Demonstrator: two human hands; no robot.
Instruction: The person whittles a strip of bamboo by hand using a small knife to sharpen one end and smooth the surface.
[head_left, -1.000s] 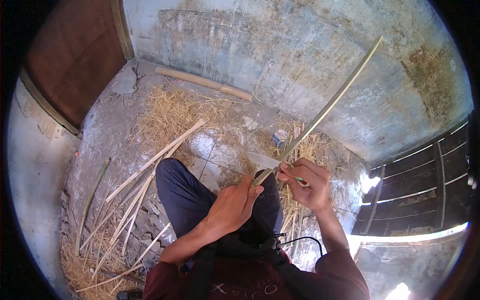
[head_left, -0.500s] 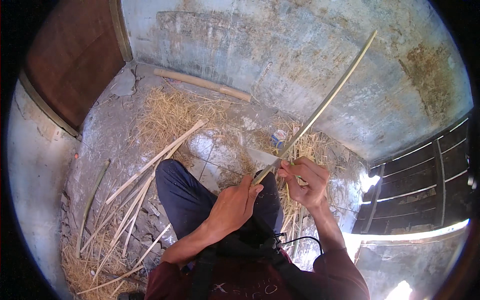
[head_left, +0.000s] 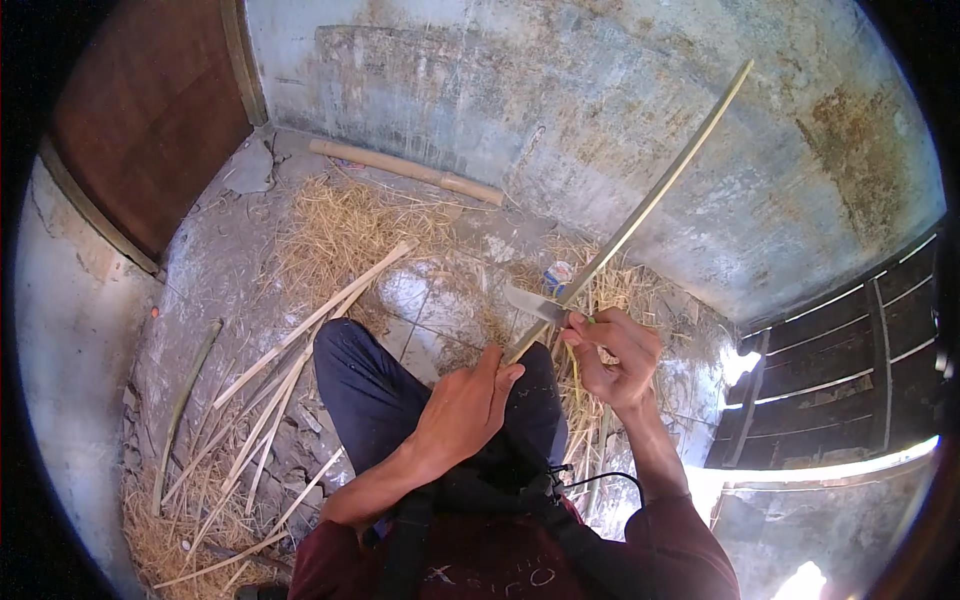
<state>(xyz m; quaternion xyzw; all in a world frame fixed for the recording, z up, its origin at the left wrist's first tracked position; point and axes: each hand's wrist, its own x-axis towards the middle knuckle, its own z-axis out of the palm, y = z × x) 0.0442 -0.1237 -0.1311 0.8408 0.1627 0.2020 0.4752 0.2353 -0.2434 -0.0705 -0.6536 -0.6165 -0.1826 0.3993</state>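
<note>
My left hand [head_left: 465, 408] is closed round the near end of a long bamboo strip [head_left: 660, 191], which slants up and away to the right across the wall. In my right hand [head_left: 618, 362] is a knife [head_left: 535, 303], gripped between thumb and fingers, its broad pale blade pointing left. The blade lies across the strip just beyond my left hand. A bit of green shows between the right fingers; most of the knife's handle is hidden there. Both hands are over my lap, near the right knee.
Several pale split strips [head_left: 300, 345] lie on the floor to the left, near a green bamboo piece [head_left: 185, 415]. Shavings [head_left: 350, 232] are heaped ahead, before a bamboo pole [head_left: 405, 171] along the wall. A blue-and-white container [head_left: 558, 277] stands beyond the knife. Dark wooden slats [head_left: 830, 370] are at right.
The knife blade has tilted, its tip now higher and its face more visible. My right hand has shifted very slightly; the left hand and strip are nearly in place.
</note>
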